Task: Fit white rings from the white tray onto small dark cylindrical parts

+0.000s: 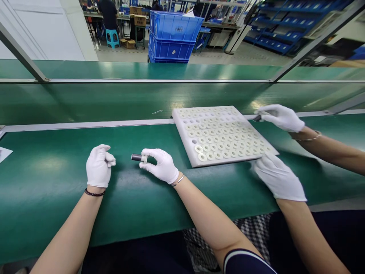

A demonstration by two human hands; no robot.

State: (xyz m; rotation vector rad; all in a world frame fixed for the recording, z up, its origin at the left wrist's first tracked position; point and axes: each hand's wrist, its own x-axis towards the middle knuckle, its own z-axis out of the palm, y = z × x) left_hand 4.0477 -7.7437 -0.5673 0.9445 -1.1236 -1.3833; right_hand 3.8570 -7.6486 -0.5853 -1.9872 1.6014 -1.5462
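My right hand (pixel 161 166), in a white glove, pinches a small dark cylinder with a pale collar (pixel 137 157) between thumb and forefinger. The cylinder lies level above the green work surface (pixel 137 213), its dark end toward the left. My left hand (pixel 99 166), gloved too, is closed with curled fingers to the left of the cylinder, apart from it. Whatever its fingers may hold is hidden. To the right of my hands lies a white foam tray (pixel 186 150) with rows of pale ring-shaped parts (pixel 202 157). One hole (pixel 194 141) near its left edge has no ring.
At the right, a co-worker's gloved hand (pixel 281 117) holds a small dark piece (pixel 257 118); their other hand (pixel 279 177) is at the tray's near right corner. Metal frame bars (pixel 313 40) slant beyond the bench. Blue crates (pixel 175 28) are stacked behind it.
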